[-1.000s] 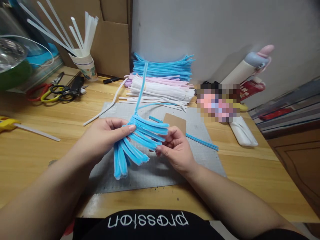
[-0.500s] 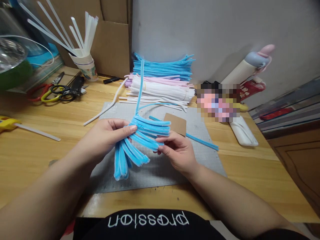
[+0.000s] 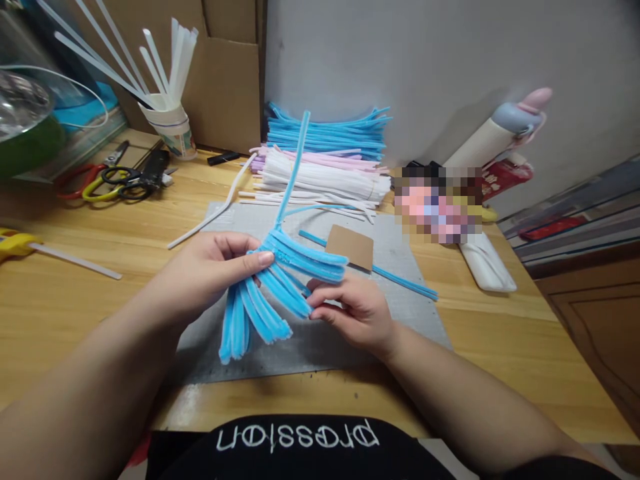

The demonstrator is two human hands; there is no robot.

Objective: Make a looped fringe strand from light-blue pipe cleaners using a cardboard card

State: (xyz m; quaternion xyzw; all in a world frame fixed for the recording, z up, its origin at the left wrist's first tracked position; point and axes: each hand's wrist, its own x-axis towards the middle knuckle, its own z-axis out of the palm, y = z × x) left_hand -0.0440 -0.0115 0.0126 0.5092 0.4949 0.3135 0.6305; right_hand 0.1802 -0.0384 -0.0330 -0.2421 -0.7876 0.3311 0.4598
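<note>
Item: pipe-cleaner bundle [image 3: 280, 280], light blue, fuzzy, folded into several long loops gathered at one bound point. Loops fan from there: some hang toward the front edge of the surface, others spread toward the right edge. One single stem rises toward the far edge, tilted slightly right. Held off the surface: left hand [image 3: 210, 273] pinches the binding, right hand [image 3: 355, 310] grips the right-side loops.

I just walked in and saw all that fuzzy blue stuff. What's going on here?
A person holds a bunch of blue pipe cleaners over a gray mat. The left hand pinches the bunch where its loops meet, and the fingers of the right hand grip one loop. One long blue strand sticks up from it. Stacks of pipe cleaners lie behind.
</note>
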